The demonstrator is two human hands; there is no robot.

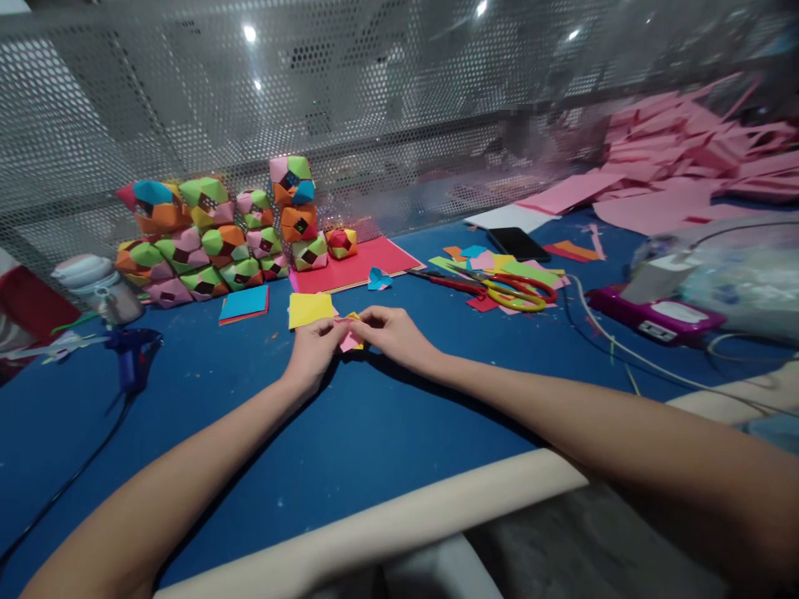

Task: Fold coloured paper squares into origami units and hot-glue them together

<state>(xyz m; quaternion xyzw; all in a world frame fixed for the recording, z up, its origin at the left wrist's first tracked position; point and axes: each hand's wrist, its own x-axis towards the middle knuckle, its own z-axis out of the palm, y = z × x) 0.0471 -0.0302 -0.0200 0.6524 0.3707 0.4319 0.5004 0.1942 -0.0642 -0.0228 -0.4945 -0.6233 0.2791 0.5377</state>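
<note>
Between my two hands is a small folded paper piece [350,339], pink with yellow showing along its edge. My left hand [314,349] pinches its left side with thumb and finger. From the other side, my right hand [393,334] pinches it too, the remaining fingers curled. Just beyond my left hand lies a yellow paper square [310,309]. Farther left rests a small stack of paper squares with a blue one [245,301] on top. A folded blue paper piece [379,279] sits past my right hand.
Several colourful folded paper balls [225,245] are stacked at the back left, near red paper sheets [374,259]. A blue glue gun [130,353] stands at left. Scissors [508,291], paper scraps, a phone [517,243] and a purple power strip [649,316] with cables lie right.
</note>
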